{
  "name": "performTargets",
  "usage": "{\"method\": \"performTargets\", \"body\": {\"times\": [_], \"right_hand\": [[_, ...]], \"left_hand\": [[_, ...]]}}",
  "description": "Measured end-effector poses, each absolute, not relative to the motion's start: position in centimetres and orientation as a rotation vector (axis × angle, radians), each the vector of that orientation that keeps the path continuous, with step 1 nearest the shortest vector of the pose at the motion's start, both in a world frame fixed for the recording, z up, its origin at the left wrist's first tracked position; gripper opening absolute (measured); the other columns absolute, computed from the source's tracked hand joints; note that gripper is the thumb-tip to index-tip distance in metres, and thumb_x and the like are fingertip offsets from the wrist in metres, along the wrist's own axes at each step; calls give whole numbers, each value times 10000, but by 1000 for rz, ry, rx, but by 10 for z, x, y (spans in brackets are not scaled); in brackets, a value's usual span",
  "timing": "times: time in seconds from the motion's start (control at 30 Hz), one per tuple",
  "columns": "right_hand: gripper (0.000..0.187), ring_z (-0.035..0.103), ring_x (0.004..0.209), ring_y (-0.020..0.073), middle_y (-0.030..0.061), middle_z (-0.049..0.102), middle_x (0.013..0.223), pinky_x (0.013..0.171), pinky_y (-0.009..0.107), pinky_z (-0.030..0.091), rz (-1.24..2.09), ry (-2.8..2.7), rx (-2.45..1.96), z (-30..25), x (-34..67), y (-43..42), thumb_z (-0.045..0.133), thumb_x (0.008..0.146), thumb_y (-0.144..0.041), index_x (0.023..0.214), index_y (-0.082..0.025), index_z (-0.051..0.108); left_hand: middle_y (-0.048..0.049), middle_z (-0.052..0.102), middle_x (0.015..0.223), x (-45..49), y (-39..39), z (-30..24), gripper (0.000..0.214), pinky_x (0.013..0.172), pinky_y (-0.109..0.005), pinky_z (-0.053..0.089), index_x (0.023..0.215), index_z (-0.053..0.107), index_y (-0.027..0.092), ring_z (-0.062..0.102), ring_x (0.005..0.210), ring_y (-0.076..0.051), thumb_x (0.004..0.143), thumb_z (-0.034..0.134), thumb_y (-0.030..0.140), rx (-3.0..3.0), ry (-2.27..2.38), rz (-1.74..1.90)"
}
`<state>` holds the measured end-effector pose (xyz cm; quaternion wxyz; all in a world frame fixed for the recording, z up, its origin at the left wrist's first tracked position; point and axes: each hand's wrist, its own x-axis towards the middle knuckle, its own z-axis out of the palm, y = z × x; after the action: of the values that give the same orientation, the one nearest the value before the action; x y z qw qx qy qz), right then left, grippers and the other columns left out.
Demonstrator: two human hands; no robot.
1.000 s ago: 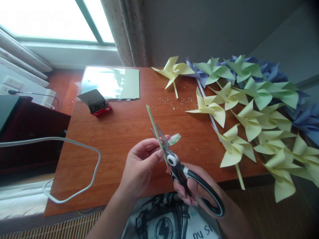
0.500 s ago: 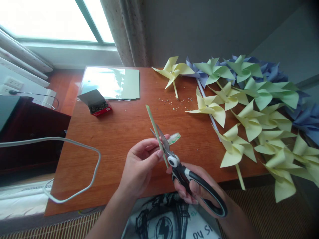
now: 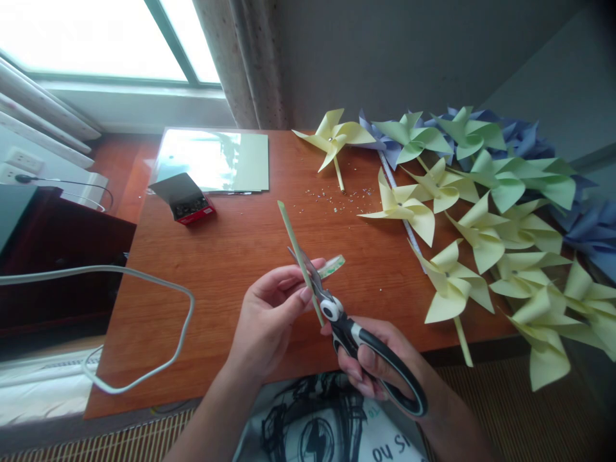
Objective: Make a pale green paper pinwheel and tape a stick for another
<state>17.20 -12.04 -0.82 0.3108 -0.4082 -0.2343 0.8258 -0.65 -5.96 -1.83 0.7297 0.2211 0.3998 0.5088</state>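
My left hand (image 3: 269, 311) pinches a thin pale green paper stick (image 3: 290, 234) that slants up and to the left over the wooden table (image 3: 231, 269). A small strip of clear tape (image 3: 333, 265) sticks out to the right of my fingertips. My right hand (image 3: 380, 366) grips black and grey scissors (image 3: 359, 343) by the handles. Their blades lie against the stick just above my left thumb and look nearly closed.
Many yellow, green and blue paper pinwheels (image 3: 481, 212) cover the table's right side. A red box of pins (image 3: 185, 199) and sheets of pale paper (image 3: 214, 160) lie at the back left. Small paper scraps (image 3: 337, 196) dot the middle. A white cable (image 3: 144, 321) loops at the left edge.
The scissor blades have drawn closer together on the stick. Both hands and the stick have shifted slightly left and up.
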Motion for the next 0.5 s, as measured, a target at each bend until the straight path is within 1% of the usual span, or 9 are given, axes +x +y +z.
{"method": "performTargets", "body": {"times": [0.17, 0.3, 0.5], "right_hand": [[613, 396, 511, 59, -27, 497, 683, 448, 200, 258, 2176, -611, -1066, -7, 173, -121, 746, 786, -647, 1130, -151, 641], [604, 394, 544, 64, -17, 503, 715, 470, 206, 259, 2150, -604, -1066, -6, 173, -123, 709, 820, -659, 1153, -161, 636], [628, 367, 494, 44, -30, 500, 688, 428, 188, 231, 2199, -571, -1005, -12, 173, -123, 752, 792, -637, 1164, -144, 642]], "left_hand": [[-104, 790, 1144, -7, -60, -18, 141, 779, -271, 628, 904, 780, 203, 752, 1050, -259, 793, 804, 120, 475, 878, 1116], [-96, 793, 1136, -8, -60, -19, 150, 784, -292, 636, 911, 783, 212, 750, 1055, -268, 794, 802, 121, 474, 873, 1113], [-96, 796, 1125, -8, -58, -19, 147, 778, -288, 635, 903, 788, 210, 749, 1056, -271, 792, 801, 115, 468, 872, 1120]]}}
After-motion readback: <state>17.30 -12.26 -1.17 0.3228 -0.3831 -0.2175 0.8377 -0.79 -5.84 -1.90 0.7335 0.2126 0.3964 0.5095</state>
